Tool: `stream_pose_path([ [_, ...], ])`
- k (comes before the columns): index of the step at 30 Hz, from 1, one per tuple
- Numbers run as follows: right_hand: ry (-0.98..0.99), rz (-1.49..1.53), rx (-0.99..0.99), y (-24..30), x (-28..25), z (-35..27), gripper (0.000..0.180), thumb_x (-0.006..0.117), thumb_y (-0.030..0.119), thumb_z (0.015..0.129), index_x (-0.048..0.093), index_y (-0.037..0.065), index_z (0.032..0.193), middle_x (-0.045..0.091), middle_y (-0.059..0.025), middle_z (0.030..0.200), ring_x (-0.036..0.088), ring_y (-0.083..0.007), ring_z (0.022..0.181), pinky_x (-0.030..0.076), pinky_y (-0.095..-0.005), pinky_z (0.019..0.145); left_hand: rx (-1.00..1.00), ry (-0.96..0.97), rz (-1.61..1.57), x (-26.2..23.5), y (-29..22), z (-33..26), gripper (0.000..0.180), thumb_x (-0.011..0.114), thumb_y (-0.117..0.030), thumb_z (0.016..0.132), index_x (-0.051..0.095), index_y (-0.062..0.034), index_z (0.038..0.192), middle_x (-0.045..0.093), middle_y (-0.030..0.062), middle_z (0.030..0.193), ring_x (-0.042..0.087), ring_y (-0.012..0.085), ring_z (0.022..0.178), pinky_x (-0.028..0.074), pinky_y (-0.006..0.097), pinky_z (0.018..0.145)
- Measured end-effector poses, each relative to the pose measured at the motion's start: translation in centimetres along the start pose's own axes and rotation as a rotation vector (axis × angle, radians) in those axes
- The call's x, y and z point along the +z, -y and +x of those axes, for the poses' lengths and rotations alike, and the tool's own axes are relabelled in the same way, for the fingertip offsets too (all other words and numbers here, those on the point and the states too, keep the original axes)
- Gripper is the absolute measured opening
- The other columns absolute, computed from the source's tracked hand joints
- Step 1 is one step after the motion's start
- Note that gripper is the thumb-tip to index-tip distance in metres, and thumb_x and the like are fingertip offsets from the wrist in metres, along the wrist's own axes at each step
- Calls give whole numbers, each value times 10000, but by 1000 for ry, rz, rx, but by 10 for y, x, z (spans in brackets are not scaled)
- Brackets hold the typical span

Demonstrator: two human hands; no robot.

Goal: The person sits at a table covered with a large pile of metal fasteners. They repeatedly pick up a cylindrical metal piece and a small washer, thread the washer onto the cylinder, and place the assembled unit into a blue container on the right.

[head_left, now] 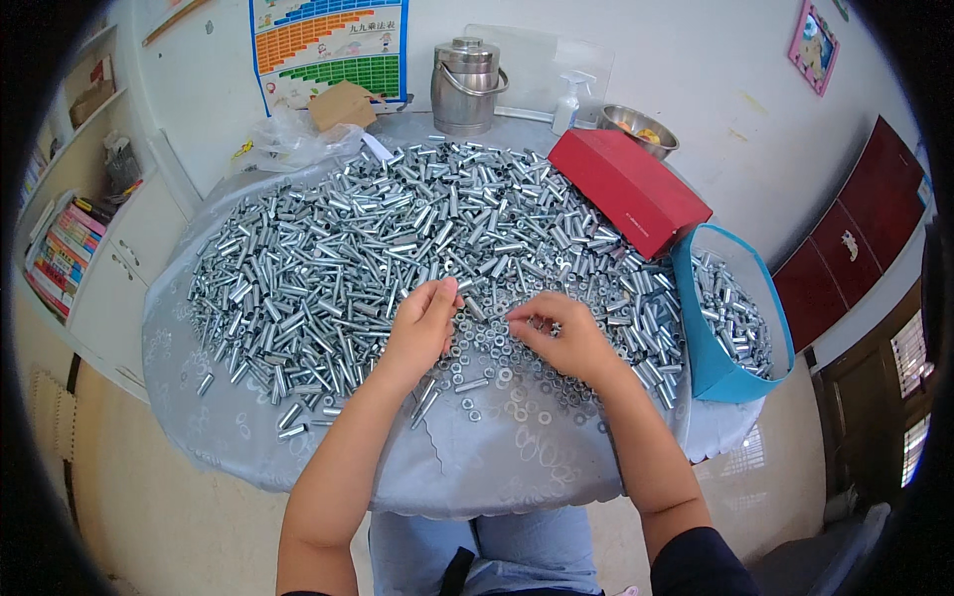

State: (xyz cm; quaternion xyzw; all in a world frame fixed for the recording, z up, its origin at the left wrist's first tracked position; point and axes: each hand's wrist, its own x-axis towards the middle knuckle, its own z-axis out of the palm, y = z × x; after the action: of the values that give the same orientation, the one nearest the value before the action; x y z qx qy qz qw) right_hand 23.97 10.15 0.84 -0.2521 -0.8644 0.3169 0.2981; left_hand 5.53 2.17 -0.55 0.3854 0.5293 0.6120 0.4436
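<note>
Head view, looking down on a round counter (298, 452) under a pale grey patterned cloth. We note a wide heap of short silver metal sleeves (368, 238) covering most of it, thinning toward the near edge into a scatter of small silver nuts and washers (497, 363).

Left hand (422, 328): fingers held together and slightly curled, tips resting in the sleeves at the heap's near edge; whether it grips one we cannot tell.

Right hand (566, 338): fingers bunched, thumb and forefinger pinching a small silver piece just above the nuts and washers. Hands near each other, not touching.

To the right, a blue fabric bin (711, 368) sits at the counter's edge, partly filled with more sleeves. Beside it, a long red cardboard box (628, 189) lies on the heap's far right side. At the far edge: a lidded steel pot with bail handle (465, 84), a white pump bottle (568, 99), a steel bowl (641, 127). Far left, a crumpled clear plastic bag (283, 139).
</note>
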Motion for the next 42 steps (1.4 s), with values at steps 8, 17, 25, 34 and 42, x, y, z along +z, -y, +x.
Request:
stream_pose_path([
  [8,82,-212,-177,0,18,-10,285,643,128,690,614,48,961,567,-107,1025,516,-284,924,423,-359,831,87,-54,51,-4,9,1,350,431,-352,922,478,-29,795,372,-24,542,347,49,424,326,199,411],
  [17,36,-295,-156,-9,23,-9,273,621,132,701,620,36,957,566,-91,1004,507,-270,897,427,-350,811,90,-93,61,2,13,2,334,464,-348,908,510,-40,787,389,-42,510,339,31,405,263,193,372],
  [25,-9,-274,-117,-15,28,-5,146,618,130,735,632,49,855,583,-71,880,531,-263,846,441,-347,766,68,-97,78,4,12,0,333,470,-342,905,517,-40,774,396,-42,520,357,32,427,277,191,384],
  [34,-115,-19,81,-8,24,-3,142,641,115,752,660,38,870,608,-91,826,577,-210,729,468,-299,658,42,-77,104,7,7,-2,320,470,-315,907,520,-34,763,400,-40,511,359,36,420,273,193,390],
  [42,-310,294,171,-13,26,0,155,612,71,802,654,26,945,616,-81,826,573,-123,723,463,-233,646,53,22,178,6,14,-1,339,464,-335,908,522,-16,811,437,-22,556,390,47,437,306,194,419],
])
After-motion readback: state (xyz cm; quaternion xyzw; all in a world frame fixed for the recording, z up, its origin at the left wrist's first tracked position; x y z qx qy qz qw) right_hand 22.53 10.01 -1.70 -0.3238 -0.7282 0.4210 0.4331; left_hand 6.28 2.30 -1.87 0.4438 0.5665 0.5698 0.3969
